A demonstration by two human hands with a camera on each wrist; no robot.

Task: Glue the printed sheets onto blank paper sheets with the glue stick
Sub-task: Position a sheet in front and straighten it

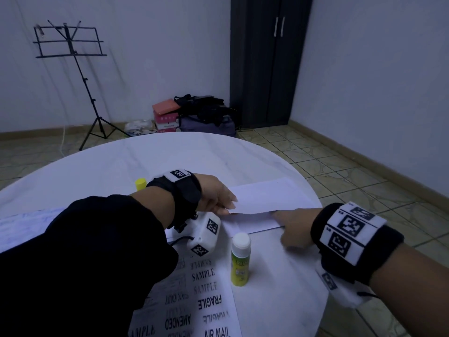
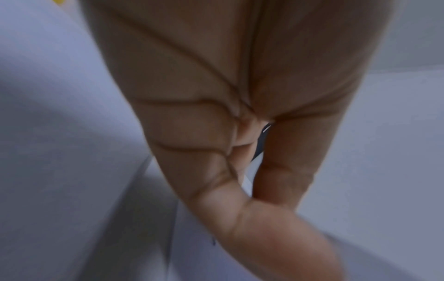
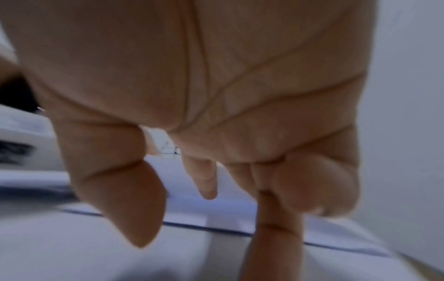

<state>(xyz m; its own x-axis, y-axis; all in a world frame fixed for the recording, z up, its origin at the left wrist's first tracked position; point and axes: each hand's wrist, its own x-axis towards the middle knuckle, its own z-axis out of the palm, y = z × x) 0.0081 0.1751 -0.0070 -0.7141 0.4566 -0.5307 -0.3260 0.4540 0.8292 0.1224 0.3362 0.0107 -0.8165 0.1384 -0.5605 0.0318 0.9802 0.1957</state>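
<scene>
My left hand (image 1: 224, 203) pinches the left edge of a white sheet (image 1: 269, 194) and holds that edge a little above the table. In the left wrist view my left hand (image 2: 250, 192) has thumb and finger closed together on a thin paper edge. My right hand (image 1: 281, 217) reaches in from the right, its straight fingers slipping under the lifted sheet onto the white sheet below (image 1: 252, 226). My right hand (image 3: 182, 205) grips nothing in the right wrist view. The uncapped green-yellow glue stick (image 1: 240, 260) stands upright in front of the hands. A printed sheet (image 1: 204, 300) lies near me.
The yellow cap (image 1: 140, 184) sits behind my left wrist on the round white table (image 1: 121, 161). More paper lies under my left forearm. The table's right edge runs close under my right forearm. A music stand (image 1: 73, 47) and bags (image 1: 206, 113) stand on the floor beyond.
</scene>
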